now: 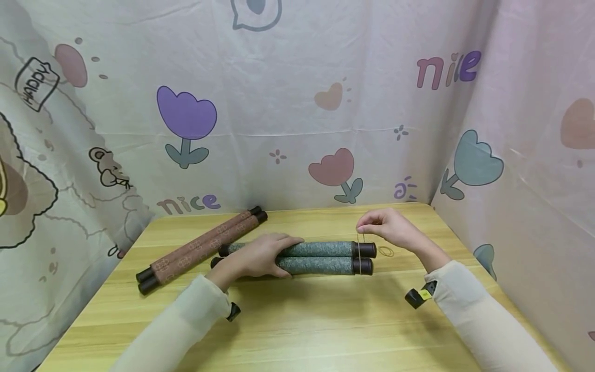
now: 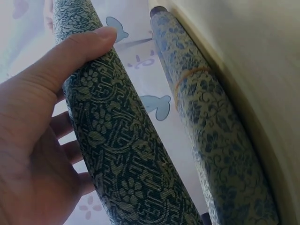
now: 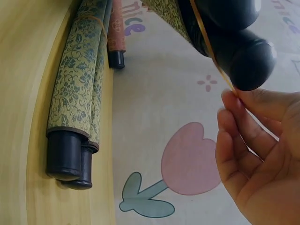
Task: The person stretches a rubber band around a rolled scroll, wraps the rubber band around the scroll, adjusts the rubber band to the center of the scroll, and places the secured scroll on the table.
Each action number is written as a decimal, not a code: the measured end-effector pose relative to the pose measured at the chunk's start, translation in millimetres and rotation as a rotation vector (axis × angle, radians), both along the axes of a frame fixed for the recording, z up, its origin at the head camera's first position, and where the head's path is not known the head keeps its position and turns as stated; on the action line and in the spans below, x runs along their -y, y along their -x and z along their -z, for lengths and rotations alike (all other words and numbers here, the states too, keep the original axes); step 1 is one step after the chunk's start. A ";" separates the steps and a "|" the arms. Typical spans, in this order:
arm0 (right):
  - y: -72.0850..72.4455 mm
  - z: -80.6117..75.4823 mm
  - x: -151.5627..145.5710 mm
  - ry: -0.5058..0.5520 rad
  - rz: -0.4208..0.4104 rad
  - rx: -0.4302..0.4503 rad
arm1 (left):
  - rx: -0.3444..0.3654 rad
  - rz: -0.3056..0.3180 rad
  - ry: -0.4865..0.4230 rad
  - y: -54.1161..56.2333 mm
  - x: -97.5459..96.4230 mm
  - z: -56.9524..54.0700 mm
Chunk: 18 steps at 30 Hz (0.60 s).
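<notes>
My left hand [image 1: 262, 253] grips a pair of green patterned scrolls [image 1: 321, 265] near their middle. In the left wrist view, its thumb lies across the dark green scroll cloth [image 2: 117, 140]. Over the pair's dark right-end knobs runs a thin rubber band [image 1: 360, 253], pulled upward by my right hand [image 1: 388, 226], which pinches it between thumb and fingertips. The right wrist view shows the stretched rubber band [image 3: 210, 47] across the black knobs [image 3: 253, 61]. Another pair of floral scrolls [image 3: 75, 89] lies lower on the table with a band around it; the head view largely hides it.
Two reddish-brown scrolls [image 1: 200, 248] lie side by side, slanting across the table's left part. A loose rubber band [image 1: 386, 252] rests right of the green scrolls' ends. Printed curtain [image 1: 279, 103] hangs behind and beside the wooden table [image 1: 316, 325].
</notes>
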State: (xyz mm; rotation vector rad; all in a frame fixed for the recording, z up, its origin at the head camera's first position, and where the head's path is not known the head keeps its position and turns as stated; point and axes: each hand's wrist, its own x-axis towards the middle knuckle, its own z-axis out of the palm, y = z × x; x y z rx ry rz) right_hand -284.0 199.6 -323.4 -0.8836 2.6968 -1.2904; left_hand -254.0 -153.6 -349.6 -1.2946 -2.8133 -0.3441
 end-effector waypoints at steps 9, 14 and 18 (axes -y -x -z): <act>-1.4 -3.9 5.8 0.066 -0.093 0.193 | -0.181 0.088 0.062 -19.4 -9.5 3.3; -4.5 -10.1 4.9 0.018 -0.121 0.281 | -0.186 0.053 0.135 -29.6 -12.4 8.3; -5.4 -14.0 6.6 -0.023 -0.118 0.265 | -0.146 0.031 0.152 -36.1 -17.5 15.7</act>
